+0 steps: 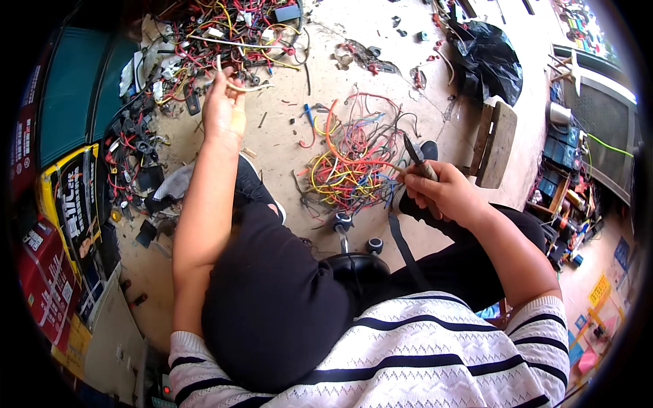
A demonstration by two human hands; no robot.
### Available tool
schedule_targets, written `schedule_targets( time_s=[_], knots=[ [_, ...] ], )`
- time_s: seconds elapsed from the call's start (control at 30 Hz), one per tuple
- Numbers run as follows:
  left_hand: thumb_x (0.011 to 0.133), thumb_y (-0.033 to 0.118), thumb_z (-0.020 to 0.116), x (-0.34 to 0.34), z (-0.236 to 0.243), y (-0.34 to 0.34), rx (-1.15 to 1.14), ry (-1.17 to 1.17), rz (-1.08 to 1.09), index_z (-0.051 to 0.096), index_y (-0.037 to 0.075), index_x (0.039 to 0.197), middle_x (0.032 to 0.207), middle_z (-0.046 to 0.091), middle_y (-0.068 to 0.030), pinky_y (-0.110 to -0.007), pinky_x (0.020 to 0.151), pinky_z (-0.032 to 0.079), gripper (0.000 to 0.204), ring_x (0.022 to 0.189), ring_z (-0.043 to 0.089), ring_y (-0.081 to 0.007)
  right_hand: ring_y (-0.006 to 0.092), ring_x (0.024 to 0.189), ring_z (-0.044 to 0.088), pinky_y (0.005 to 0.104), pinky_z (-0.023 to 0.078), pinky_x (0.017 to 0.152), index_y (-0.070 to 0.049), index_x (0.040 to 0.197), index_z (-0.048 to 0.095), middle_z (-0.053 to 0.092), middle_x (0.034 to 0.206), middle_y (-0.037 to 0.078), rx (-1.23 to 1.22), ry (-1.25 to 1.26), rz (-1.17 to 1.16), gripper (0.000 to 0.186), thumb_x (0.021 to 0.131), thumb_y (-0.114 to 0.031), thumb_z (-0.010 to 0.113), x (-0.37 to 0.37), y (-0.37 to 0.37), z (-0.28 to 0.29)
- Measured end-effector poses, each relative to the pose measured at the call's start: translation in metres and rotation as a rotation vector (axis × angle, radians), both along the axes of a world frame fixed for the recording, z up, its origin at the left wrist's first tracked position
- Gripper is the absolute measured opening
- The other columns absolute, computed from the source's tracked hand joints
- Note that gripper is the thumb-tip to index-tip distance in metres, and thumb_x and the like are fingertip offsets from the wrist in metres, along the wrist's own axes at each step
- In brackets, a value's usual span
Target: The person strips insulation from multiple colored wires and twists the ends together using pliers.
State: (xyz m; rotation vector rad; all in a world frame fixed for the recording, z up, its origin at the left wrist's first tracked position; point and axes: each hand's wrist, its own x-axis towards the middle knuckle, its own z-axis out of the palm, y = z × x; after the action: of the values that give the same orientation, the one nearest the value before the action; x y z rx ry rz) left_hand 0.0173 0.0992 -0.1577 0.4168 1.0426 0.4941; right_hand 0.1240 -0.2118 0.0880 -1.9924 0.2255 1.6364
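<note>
My left hand reaches up to the edge of a tangled heap of wires and dark fittings, its fingers curled on a short cream wire. My right hand is closed around a dark pointed tool with worn grips, which looks like pliers or cutters. The end of an orange-red wire runs into the fingers of this hand. On the floor between my feet lies a loose tangle of red, yellow and grey wires.
A black plastic bag and wooden block are at upper right. Batteries and parts line the right side. Boxes and dark scrap are at left. A wheeled stool is beneath me.
</note>
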Motion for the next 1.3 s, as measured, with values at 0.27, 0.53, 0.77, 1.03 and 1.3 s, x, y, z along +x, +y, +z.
schedule_targets(
  time_s=[0.27,0.53,0.77,1.03,1.3],
  knots=[
    [0.096,0.021,0.062,0.017,0.032,-0.025,0.193,-0.048,-0.304,0.064,0.01,0.104,0.086,0.063,0.0032,-0.022,0.074,0.044,0.013,0.08,0.061,-0.0089,0.0127,0.064,0.057,0.0231,0.046,0.058,0.004,0.114,0.06,0.059,0.084,0.005,0.09,0.282,-0.352,0.025,0.097,-0.014,0.053,0.005,-0.017,-0.012],
    [0.096,0.014,0.058,0.023,0.105,-0.074,0.295,-0.346,-0.891,0.06,0.005,0.105,0.09,0.063,-0.0056,-0.031,0.079,0.05,0.013,0.085,0.063,-0.0161,0.0116,0.064,0.057,0.0223,0.047,0.058,0.001,0.111,0.061,0.061,0.081,0.004,0.1,0.29,-0.304,0.022,0.096,-0.015,0.058,0.003,-0.017,-0.012],
    [0.09,0.01,0.061,0.025,0.143,-0.123,1.351,-0.687,-1.22,0.057,0.0,0.105,0.098,0.057,-0.0148,-0.035,0.076,0.049,0.019,0.09,0.06,-0.0317,0.0081,0.064,0.056,0.0212,0.046,0.055,-0.002,0.101,0.062,0.062,0.082,0.002,0.152,0.24,-0.216,0.017,0.096,-0.018,0.06,0.002,-0.019,-0.013],
    [0.084,0.008,0.059,0.011,0.145,-0.142,1.483,-0.726,-1.268,0.056,0.005,0.101,0.087,0.054,-0.0112,-0.04,0.071,0.05,0.018,0.082,0.059,-0.0314,0.0076,0.062,0.057,0.0219,0.041,0.044,-0.003,0.094,0.062,0.061,0.078,0.001,0.153,0.189,-0.212,0.017,0.096,-0.02,0.061,0.0,-0.015,-0.007],
    [0.077,0.011,0.059,0.005,0.142,-0.138,1.729,-0.658,-1.259,0.054,0.008,0.089,0.082,0.054,-0.0056,-0.035,0.063,0.05,0.014,0.074,0.058,-0.0238,0.0063,0.062,0.051,0.0234,0.041,0.052,-0.004,0.094,0.062,0.055,0.068,-0.001,0.003,0.1,0.221,0.019,0.098,-0.023,0.058,0.011,0.002,0.007]
  ],
)
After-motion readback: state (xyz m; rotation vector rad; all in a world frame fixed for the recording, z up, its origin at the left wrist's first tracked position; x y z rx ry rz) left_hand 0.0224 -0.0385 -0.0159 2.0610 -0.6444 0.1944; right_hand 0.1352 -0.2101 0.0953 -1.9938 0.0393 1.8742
